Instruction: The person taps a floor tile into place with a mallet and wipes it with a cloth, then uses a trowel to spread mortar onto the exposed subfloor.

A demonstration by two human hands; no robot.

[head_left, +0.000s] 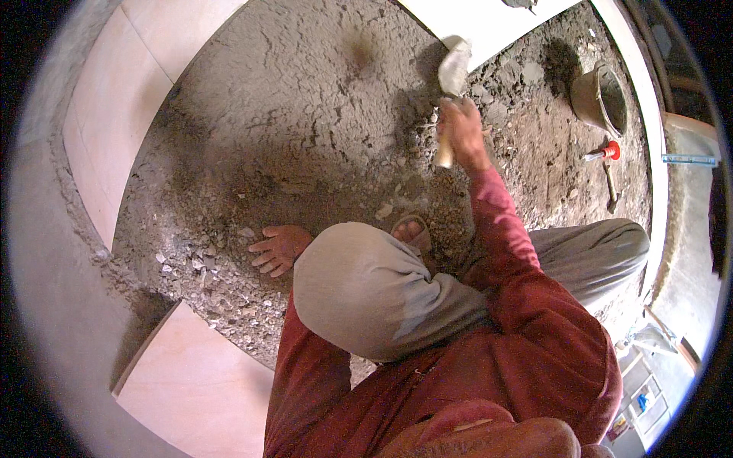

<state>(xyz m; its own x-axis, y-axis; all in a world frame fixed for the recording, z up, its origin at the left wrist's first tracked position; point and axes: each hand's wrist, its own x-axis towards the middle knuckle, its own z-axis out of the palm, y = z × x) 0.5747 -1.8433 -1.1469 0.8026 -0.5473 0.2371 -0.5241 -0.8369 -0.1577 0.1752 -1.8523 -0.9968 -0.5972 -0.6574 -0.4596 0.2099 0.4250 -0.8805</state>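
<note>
My right hand (pixel 462 131) is wrapped round the wooden handle of a trowel (pixel 456 67). The trowel's blade, smeared with grey mortar, lies at the right border of a wide bed of damp grey mortar (pixel 282 99), near the corner of a pale tile (pixel 489 19). On the left, my left hand (pixel 281 249) is held low beside my knee with its fingers spread, holding nothing. Beneath and around it is loose gravel (pixel 202 267); whether the palm touches the gravel I cannot tell.
Pinkish tiles (pixel 141 84) border the mortar at the far left, and another tile (pixel 202 378) lies near left. To the right stand a mortar-stained bucket (pixel 586 98), a red-topped object (pixel 611 150) and a small handled tool (pixel 610 187). A blue bar (pixel 687 159) lies beyond.
</note>
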